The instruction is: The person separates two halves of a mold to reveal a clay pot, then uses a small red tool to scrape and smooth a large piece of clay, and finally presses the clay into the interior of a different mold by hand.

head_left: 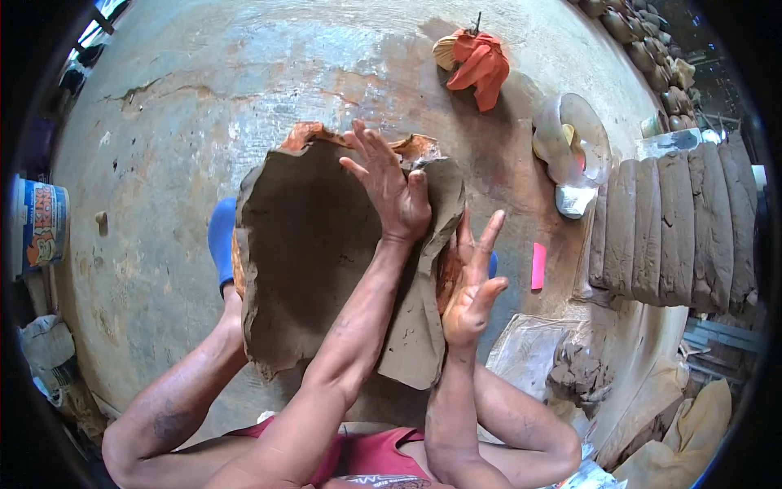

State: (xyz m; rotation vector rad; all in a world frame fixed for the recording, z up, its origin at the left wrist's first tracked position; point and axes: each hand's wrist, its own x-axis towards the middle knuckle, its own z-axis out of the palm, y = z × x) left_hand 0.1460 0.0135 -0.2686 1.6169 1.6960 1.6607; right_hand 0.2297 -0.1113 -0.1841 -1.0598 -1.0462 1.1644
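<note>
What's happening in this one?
A seated person is handling a large sheet of grey-brown clay that lines a hollow reddish-brown form between their legs. The left hand is over the hollow near its right wall, fingers spread; the right hand is open beside the outside of that wall. The clay's edges are ragged. Off to the right stands a row of thick clay slabs.
</note>
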